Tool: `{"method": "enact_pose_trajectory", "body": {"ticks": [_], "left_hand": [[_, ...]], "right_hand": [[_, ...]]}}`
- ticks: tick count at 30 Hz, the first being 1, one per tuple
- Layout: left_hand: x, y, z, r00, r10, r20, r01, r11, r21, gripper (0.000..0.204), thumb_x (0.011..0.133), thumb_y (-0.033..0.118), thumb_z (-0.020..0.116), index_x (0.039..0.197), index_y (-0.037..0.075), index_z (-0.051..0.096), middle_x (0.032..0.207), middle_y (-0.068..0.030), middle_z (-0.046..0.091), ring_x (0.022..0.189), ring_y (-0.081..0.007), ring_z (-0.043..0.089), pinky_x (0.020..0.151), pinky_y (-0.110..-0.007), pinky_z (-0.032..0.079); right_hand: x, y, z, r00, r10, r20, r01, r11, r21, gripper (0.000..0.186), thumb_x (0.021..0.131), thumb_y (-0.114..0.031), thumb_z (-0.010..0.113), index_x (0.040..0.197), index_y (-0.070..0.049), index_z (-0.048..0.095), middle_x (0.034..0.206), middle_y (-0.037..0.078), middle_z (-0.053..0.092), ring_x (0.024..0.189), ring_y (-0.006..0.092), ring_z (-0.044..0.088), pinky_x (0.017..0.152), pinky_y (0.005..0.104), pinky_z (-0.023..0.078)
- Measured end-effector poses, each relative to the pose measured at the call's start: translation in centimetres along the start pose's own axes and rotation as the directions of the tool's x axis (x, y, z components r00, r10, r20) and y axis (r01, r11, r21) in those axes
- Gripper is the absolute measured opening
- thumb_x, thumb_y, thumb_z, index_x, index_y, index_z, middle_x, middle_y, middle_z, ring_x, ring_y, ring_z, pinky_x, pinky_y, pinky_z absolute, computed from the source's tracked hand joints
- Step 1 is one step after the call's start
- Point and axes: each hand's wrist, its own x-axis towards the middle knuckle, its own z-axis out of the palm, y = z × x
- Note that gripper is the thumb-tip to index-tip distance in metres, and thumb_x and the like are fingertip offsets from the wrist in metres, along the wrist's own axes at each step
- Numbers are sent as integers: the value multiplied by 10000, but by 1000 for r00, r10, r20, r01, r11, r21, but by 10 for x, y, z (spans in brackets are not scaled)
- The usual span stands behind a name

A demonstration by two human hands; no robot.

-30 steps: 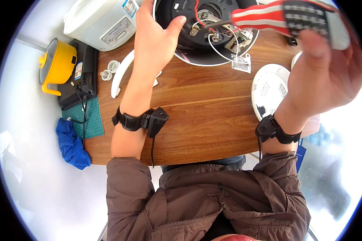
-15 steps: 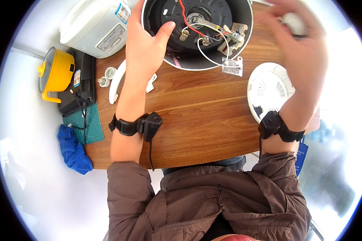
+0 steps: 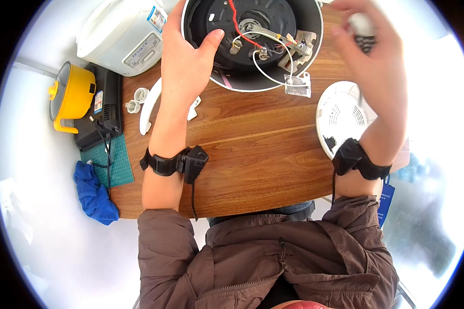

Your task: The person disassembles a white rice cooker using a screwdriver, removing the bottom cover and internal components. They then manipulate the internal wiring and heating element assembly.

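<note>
At the top centre a rice cooker body (image 3: 267,81) lies with its open underside toward me. Inside it are a black pan-shaped base, a red wire, white wires and metal terminals. My left hand (image 3: 189,64) grips its left rim, with the thumb over the inside edge. A small metal plate (image 3: 297,86) hangs out over the lower right rim on a white wire. To the right of the body, my right hand (image 3: 379,56), blurred by motion, is curled round a small white-and-dark object (image 3: 361,26). Its kind is unclear.
Below my right hand is a white vented round cover (image 3: 340,105). Near my left forearm lie a white curved handle (image 3: 150,110) and small white caps (image 3: 141,94). Further left are a white rice cooker (image 3: 123,41), a yellow pot (image 3: 77,91), a green mat (image 3: 119,162) and a blue cloth (image 3: 95,193).
My right hand has moved a little to the left, toward the cooker body, carrying the white-and-dark object. The cooker body has barely shifted; my left hand keeps its grip on the rim.
</note>
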Motion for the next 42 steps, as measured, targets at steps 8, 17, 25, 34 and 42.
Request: {"method": "enact_pose_trajectory", "body": {"ticks": [8,17,25,34,42], "left_hand": [[3,-24,4,980,200,-19,-200,980,9,638,902,23,711,1477,-38,439,1367,-183,591,1270,-277,561,1115,-393,415],[6,-24,2,972,230,-49,-223,967,119,629,887,64,736,1452,-32,477,1347,-202,611,1253,-309,584,1098,-399,431],[17,-20,6,982,151,-111,-130,975,177,578,862,73,750,1392,-36,546,1248,-206,684,1171,-321,650,1043,-401,480],[14,-12,7,991,103,-86,-92,988,128,564,872,63,737,1393,-36,543,1245,-199,684,1160,-307,651,1036,-396,482],[13,-12,6,991,99,-86,-84,983,166,591,867,40,729,1413,-40,518,1293,-215,650,1202,-309,622,1059,-392,466]], "right_hand": [[-3,30,-31,792,163,-589,91,921,378,193,924,-66,688,1091,31,696,896,75,746,887,168,725,865,311,588],[2,39,-9,785,99,-611,355,736,576,166,913,-41,694,1069,15,696,878,64,726,842,152,700,804,289,567],[11,41,7,788,113,-606,376,690,619,148,903,-19,700,1050,1,696,861,55,708,802,137,678,750,269,548],[13,37,8,810,161,-565,254,771,584,139,892,6,707,1029,-15,695,843,44,688,756,121,653,688,246,526],[4,-4,2,995,75,-62,-66,989,133,162,864,-17,735,1026,-6,733,900,101,731,796,213,688,724,317,549]]}}
